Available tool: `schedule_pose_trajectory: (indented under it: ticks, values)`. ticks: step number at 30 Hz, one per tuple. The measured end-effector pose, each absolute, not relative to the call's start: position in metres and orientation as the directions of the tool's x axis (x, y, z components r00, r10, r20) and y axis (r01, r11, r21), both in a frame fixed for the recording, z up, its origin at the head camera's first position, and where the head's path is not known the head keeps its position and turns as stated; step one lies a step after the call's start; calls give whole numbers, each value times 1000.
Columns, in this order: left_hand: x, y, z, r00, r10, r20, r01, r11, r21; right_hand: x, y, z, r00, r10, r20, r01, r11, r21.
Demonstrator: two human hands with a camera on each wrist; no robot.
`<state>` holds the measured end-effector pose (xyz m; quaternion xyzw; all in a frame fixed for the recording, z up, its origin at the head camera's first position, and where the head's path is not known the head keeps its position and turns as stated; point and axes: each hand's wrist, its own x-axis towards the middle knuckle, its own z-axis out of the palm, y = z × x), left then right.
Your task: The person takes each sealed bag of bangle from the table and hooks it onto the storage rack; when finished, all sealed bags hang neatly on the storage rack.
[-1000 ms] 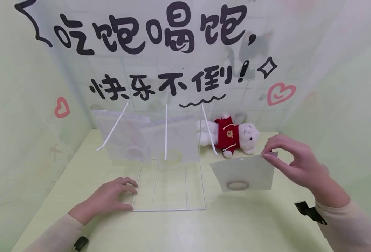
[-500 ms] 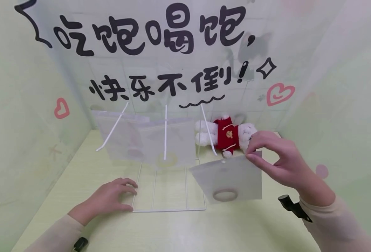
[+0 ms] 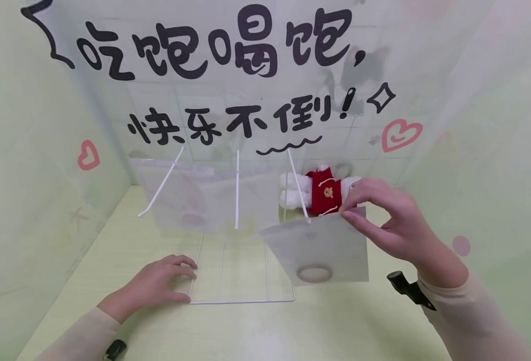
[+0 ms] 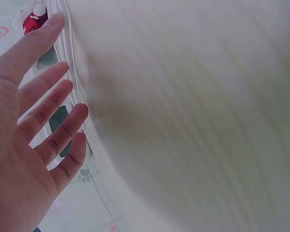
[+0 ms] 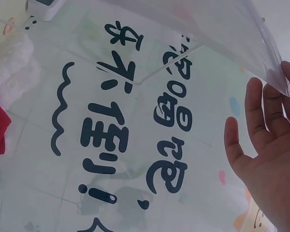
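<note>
My right hand (image 3: 396,225) pinches the top right corner of a translucent plastic bag (image 3: 279,250) between thumb and fingertips. A ring-shaped object (image 3: 315,273) shows low inside it. The bag's top hole lines up with the tip of the right prong (image 3: 298,183) of a white wire rack (image 3: 242,302); whether the tip is through it I cannot tell. My left hand (image 3: 157,283) touches the left side of the rack's base, its fingers fairly straight in the left wrist view. Two similar bags hang on the rack: one bag (image 3: 170,195) on the left prong, another bag (image 3: 258,205) on the middle one.
Behind the rack, a white teddy bear (image 3: 326,190) in a red hoodie lies on its side, its head partly hidden by my right hand. Pale printed curtains with black lettering (image 3: 256,40) close off the back and sides of the light wooden table (image 3: 260,333).
My right hand has carried the pinched bag leftward, bringing its top edge to the right prong's tip. The left hand has stayed at the rack's base.
</note>
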<state>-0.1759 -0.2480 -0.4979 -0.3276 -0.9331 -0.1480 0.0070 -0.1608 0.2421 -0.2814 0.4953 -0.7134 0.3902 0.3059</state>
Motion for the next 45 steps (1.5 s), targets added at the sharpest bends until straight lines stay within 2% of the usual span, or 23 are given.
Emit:
schedule_pose_trajectory:
  ticks: [18, 30, 39, 45]
  values:
    - [-176, -247, -497, -790, 605, 105, 607, 745, 276, -203, 245, -290, -434, -489, 756, -890, 364, -275]
    - [-177, -248, -498, -792, 601, 106, 603, 745, 284, -240, 238, -291, -417, -445, 793, -894, 361, -267]
    - [-175, -248, -497, -795, 598, 103, 600, 747, 287, -260, 236, -294, -447, -415, 792, -870, 408, -277]
    - [-176, -247, -496, -794, 600, 100, 600, 746, 289, -270, 241, -301, -500, -399, 769, -846, 415, -335]
